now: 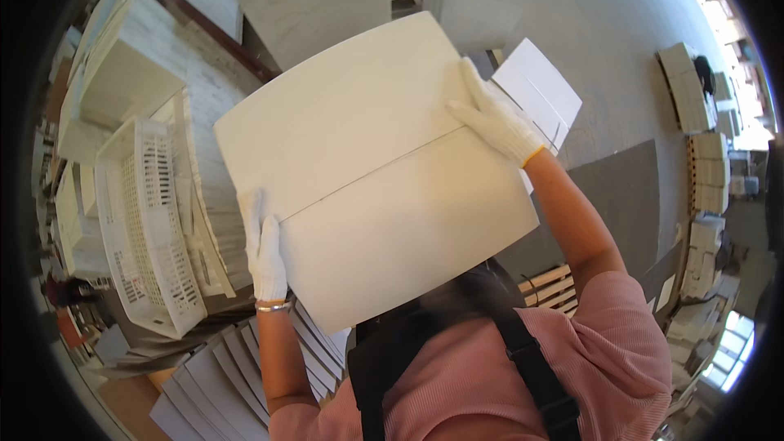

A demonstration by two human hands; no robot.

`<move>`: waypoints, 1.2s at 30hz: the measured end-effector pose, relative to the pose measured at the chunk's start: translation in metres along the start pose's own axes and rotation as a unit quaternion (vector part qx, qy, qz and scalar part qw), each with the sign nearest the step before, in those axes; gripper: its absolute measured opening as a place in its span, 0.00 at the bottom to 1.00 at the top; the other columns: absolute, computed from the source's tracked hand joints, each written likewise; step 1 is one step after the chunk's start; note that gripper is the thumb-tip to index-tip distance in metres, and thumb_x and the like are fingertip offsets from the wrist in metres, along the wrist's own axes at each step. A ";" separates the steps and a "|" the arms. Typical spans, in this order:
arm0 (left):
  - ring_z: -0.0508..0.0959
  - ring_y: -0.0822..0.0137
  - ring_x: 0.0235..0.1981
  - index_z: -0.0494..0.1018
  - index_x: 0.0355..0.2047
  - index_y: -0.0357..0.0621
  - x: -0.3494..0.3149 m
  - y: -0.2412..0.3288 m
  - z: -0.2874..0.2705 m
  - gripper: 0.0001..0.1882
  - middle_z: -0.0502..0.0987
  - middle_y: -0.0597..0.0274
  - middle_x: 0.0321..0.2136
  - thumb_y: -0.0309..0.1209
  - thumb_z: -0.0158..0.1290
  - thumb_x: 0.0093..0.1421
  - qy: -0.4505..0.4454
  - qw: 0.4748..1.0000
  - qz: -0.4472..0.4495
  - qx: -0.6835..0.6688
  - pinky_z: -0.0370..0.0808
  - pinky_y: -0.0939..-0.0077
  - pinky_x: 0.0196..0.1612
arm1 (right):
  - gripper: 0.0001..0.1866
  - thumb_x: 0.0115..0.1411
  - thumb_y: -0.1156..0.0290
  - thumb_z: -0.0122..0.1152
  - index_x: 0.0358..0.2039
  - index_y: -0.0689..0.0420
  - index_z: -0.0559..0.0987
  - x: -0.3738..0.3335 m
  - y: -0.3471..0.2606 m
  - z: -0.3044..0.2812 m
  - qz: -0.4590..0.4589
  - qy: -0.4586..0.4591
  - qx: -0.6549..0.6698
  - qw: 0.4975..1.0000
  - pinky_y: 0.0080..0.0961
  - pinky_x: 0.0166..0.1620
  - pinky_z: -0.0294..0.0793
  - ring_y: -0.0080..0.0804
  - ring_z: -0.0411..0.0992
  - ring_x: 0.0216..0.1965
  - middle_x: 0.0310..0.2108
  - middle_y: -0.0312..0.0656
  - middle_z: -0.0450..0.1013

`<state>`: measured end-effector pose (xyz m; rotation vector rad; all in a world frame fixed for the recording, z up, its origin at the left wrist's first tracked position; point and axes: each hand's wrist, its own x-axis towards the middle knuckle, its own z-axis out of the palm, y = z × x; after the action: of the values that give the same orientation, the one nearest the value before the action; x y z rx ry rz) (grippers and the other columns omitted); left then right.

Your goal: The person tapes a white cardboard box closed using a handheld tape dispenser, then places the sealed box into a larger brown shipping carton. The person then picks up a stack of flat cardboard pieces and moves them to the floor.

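A large white cardboard carton [367,220] is held tilted in front of my body, with a straight seam running across its broad face. My left hand [265,257], in a white knit glove, grips its left edge at the seam's end. On the opposite edge my right hand [496,121], gloved likewise, has its thumb and fingers over the face and side. Beyond that hand a white slotted flap [539,90] sticks out; whether it belongs to the carton I cannot tell. The carton's underside is hidden.
To the left stands a white slatted plastic basket [155,220] beside pale stacked board [135,57]. Several grey-white sheets [224,376] fan out by my left forearm. A wooden pallet [549,287] lies near my right side. More stacks [690,86] line the far right.
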<state>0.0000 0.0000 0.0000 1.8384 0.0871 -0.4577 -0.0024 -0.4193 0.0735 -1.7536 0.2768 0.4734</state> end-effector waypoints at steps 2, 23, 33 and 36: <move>0.52 0.62 0.74 0.56 0.71 0.33 0.018 -0.015 -0.029 0.29 0.56 0.54 0.73 0.29 0.41 0.72 -0.008 0.999 0.025 -0.036 0.47 0.69 0.73 | 0.43 0.71 0.54 0.55 0.76 0.53 0.44 0.009 0.012 0.018 -0.007 0.133 -0.251 0.959 0.33 0.74 0.47 0.39 0.47 0.76 0.74 0.49 0.52; 0.56 0.56 0.71 0.38 0.77 0.53 0.045 0.102 0.027 0.40 0.47 0.58 0.75 0.41 0.46 0.73 0.210 0.947 -0.165 0.180 0.56 0.60 0.71 | 0.26 0.61 0.50 0.62 0.50 0.58 0.79 0.179 0.577 -0.209 0.400 0.370 0.308 0.780 0.42 0.28 0.76 0.52 0.78 0.26 0.31 0.53 0.79; 0.63 0.56 0.67 0.47 0.75 0.45 0.048 0.095 -0.033 0.38 0.58 0.55 0.70 0.39 0.49 0.70 0.247 0.936 -0.204 0.148 0.62 0.58 0.68 | 0.42 0.60 0.34 0.54 0.67 0.48 0.63 0.268 0.646 -0.212 0.430 0.457 0.325 0.707 0.49 0.57 0.72 0.55 0.69 0.58 0.58 0.52 0.71; 0.64 0.56 0.66 0.48 0.74 0.44 0.038 0.090 -0.054 0.37 0.59 0.54 0.69 0.39 0.49 0.70 0.263 0.932 -0.222 0.115 0.63 0.57 0.68 | 0.39 0.59 0.36 0.56 0.58 0.56 0.72 0.272 0.657 -0.197 0.397 0.445 0.359 0.718 0.39 0.54 0.74 0.46 0.76 0.50 0.50 0.53 0.77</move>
<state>0.0748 0.0151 0.0806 2.1354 0.8607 -0.2763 -0.0110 -0.7465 -0.5883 -0.8678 1.7122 0.0178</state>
